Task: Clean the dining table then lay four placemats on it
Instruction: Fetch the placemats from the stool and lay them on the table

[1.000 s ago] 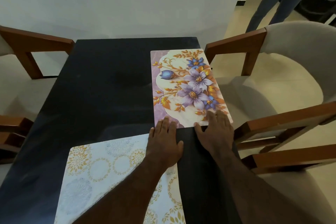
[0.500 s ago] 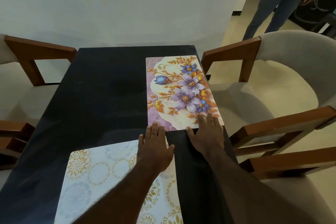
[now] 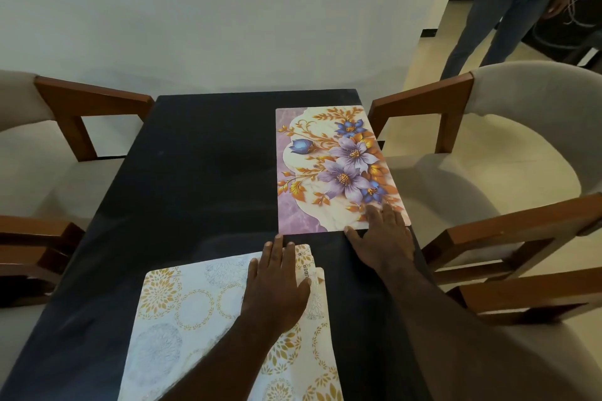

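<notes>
**A:** Where is everything on the desk (image 3: 195,172)?

**B:** The floral mat (image 3: 338,169) lies flat on its far right part. The stack (image 3: 195,312) of pale mats is at its near edge, with the corners fanned out of line.

**A:** And the hands?

**B:** Both are flat with the fingers straight, gripping nothing. The right hand (image 3: 381,238) has its fingertips on the floral mat's near right corner and its palm on the desk. The left hand (image 3: 277,283) rests on the stack's far right corner.

**A:** What could go wrong?

**B:** The floral mat's right side runs along the desk's right edge, and I cannot tell whether it already overhangs. The top looks smooth, so a push from that one corner could swing the mat askew. It could also slide off toward the chair (image 3: 472,192) at the desk's right.

**A:** And the stack?

**B:** Its mats are loose. Dragging the top one under a flat palm may pull the lower ones along, or spill them off the desk's near edge. Lifting one by its corner seems safer.

**A:** How far along is the task?

**B:** One mat is laid, and the others wait in the stack.
</notes>
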